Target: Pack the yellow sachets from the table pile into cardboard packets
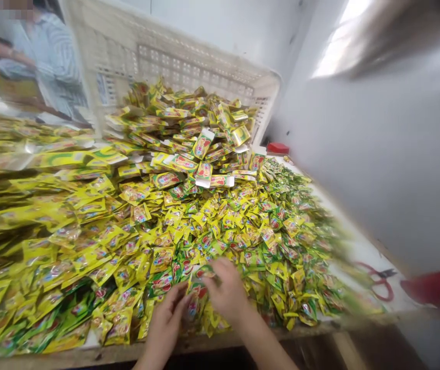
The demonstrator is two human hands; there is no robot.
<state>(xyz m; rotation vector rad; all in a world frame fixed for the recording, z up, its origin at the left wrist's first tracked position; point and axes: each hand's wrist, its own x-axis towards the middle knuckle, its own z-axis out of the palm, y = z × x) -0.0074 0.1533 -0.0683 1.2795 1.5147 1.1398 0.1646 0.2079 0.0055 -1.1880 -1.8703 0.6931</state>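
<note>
"Yellow packets [69, 231] spread right across the left of the frame. What do we see above them?"

"In the upper left we have another person [56, 46], in a striped shirt, standing behind a box [15, 90] that's too blurred for us to read."

"And moving right?"

"Our white plastic crate [193, 54] lies tipped at upper centre, its open side towards us. Small cartons [203, 144] spill out of it onto the packets, some with their white end flaps open."

"Now our hands, at lower centre."

"Our left hand [168, 311] comes first, fingers curled in beside one small packet [195, 280]. We can't tell whether they grip it or only touch it."

"Where exactly is that packet?"

"Between our two hands, just above the front of the heap. Our right hand [227, 290] has it pinched from the other side, thumb and fingers bent round it, though blur and knuckles hide much of it from us."

"What about the right of the frame?"

"Greener packets thin out there over the white table [333, 218]. Beyond the crate's right corner we see a small red thing [277, 148]. Further over, at lower right, scissors [388, 273] with red handles lie on the table, well apart from our hands, and a red object [439, 284] we can't make out juts in from the right edge, in front of the pale wall [362, 139]."
</note>
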